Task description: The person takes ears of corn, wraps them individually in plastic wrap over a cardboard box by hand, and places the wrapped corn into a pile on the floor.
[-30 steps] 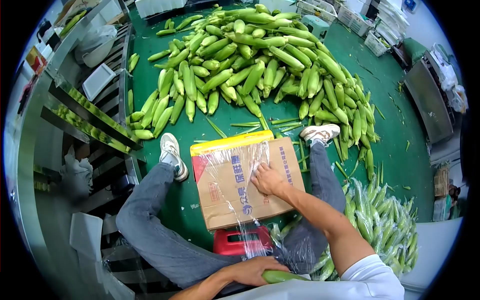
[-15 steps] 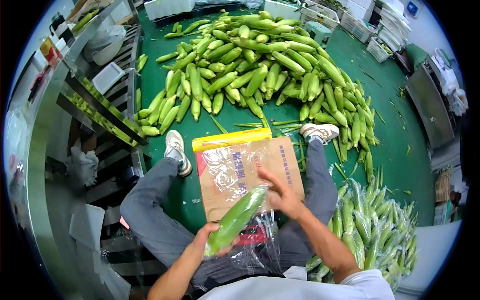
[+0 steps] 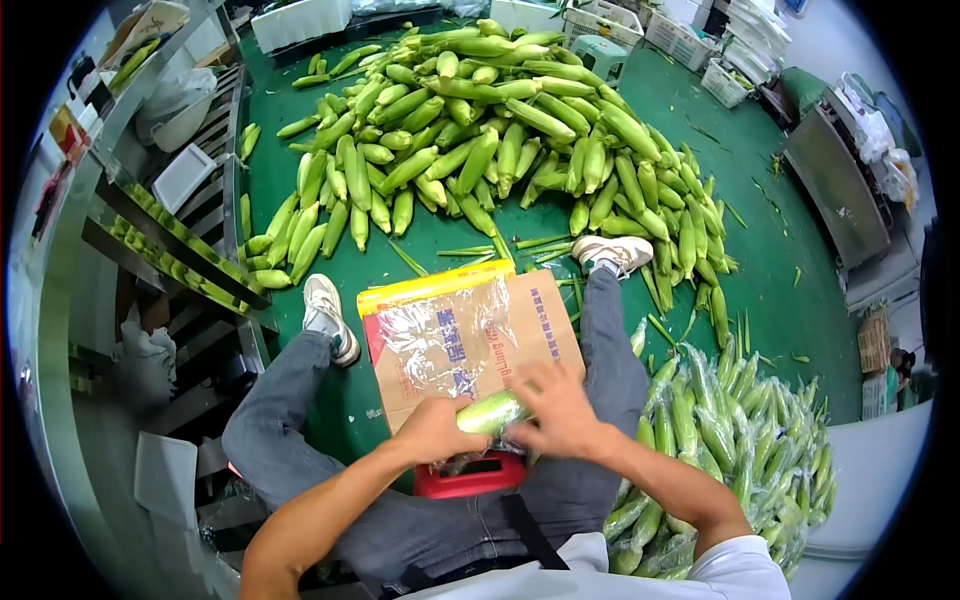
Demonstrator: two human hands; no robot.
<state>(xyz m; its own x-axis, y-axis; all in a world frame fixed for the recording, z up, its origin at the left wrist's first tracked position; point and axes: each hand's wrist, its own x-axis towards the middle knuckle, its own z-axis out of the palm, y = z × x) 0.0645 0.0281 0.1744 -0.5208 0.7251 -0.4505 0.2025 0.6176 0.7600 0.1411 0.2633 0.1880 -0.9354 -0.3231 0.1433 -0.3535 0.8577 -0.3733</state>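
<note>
An ear of corn (image 3: pixel 492 412) in green husk, with clear film around it, is held crosswise above the near edge of a cardboard box (image 3: pixel 520 320). My left hand (image 3: pixel 437 430) is closed around its left end. At the other end is my right hand (image 3: pixel 553 410), fingers apart and slightly blurred; whether it touches the film is unclear. Clear plastic film (image 3: pixel 440 340) lies over the box top, and a yellow roll (image 3: pixel 435 287) runs along the far edge. Between my thighs, below the corn, sits a red plastic piece with a slot (image 3: pixel 470 480).
A large heap of unwrapped corn (image 3: pixel 480 130) covers the green floor (image 3: pixel 750 200) ahead. Film-wrapped corn (image 3: pixel 740 450) is piled at my right. A slatted metal rack (image 3: pixel 200 330) stands at my left. White crates (image 3: pixel 680 40) and a green stool (image 3: pixel 600 58) are at the back.
The corn has turned from slanting upright to nearly level and moved up over the box edge. My left hand now grips from above, and my right hand has come down to its end.
</note>
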